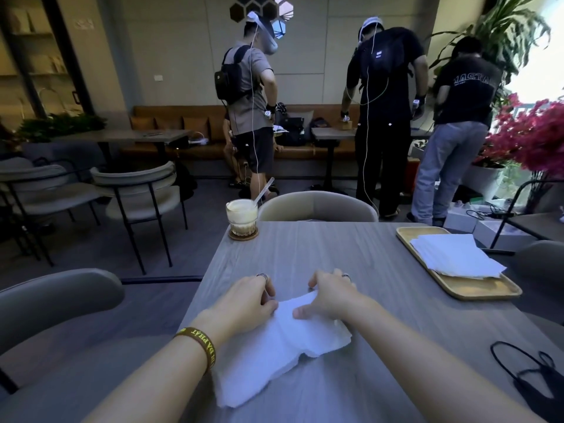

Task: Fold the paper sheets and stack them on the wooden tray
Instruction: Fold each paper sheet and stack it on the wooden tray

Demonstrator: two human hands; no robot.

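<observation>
Nearest lies a thin, rumpled white paper sheet (274, 355) at the near edge of the grey wood-grain table (305, 248). One left hand (248, 297) pinches its far edge; the right hand (329, 297) grips it too, thumb on top. It looks light, limp and tearable, so corners seem the best hold. Far right, folded white sheets (457, 254) rest on the pale rectangular wooden tray (476, 291).

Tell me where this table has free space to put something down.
The table is bare in the middle, between the glass and the wooden tray. Crowded near you: left hand and right hand hold the paper sheet; a black mask lies right.
</observation>
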